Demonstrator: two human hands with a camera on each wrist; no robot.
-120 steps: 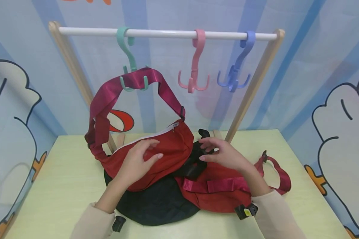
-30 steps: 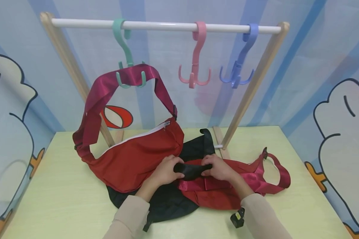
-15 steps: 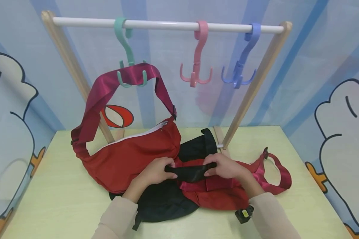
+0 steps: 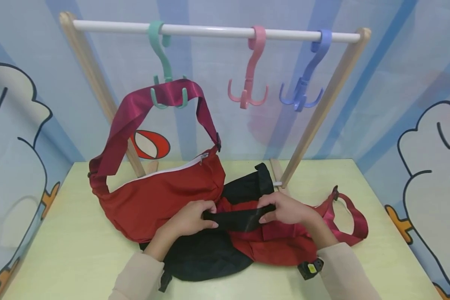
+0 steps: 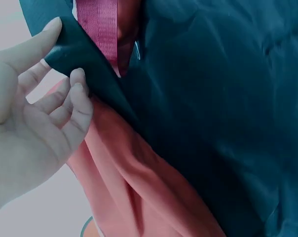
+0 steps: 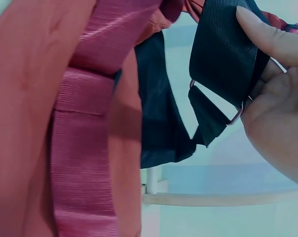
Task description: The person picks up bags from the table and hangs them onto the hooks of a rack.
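Between both hands stretches a black strap (image 4: pixel 234 221) of a black bag (image 4: pixel 206 254) lying on the table. My left hand (image 4: pixel 191 218) pinches its left end between thumb and fingers; the left wrist view shows the strap (image 5: pixel 80 54) there. At the other end, my right hand (image 4: pixel 286 210) grips the strap (image 6: pixel 225 47), near a metal ring. A red waist bag (image 4: pixel 165 193) leans at left, its magenta strap (image 4: pixel 133 110) looped over the green hook (image 4: pixel 161 54). Another red waist bag (image 4: pixel 277 248) lies at right under the hands, partly over the black bag.
A white rail (image 4: pixel 210 30) on wooden posts (image 4: pixel 322 112) stands behind. A pink hook (image 4: pixel 249 75) and a blue hook (image 4: pixel 303 79) hang from it, bearing nothing. A black buckle (image 4: pixel 310 268) lies near my right sleeve.
Earlier both hands hovered apart over the bags; they have since taken hold of the black strap. Lately the left hand has moved left, spreading the strap wider. The hung red bag shifted slightly left.
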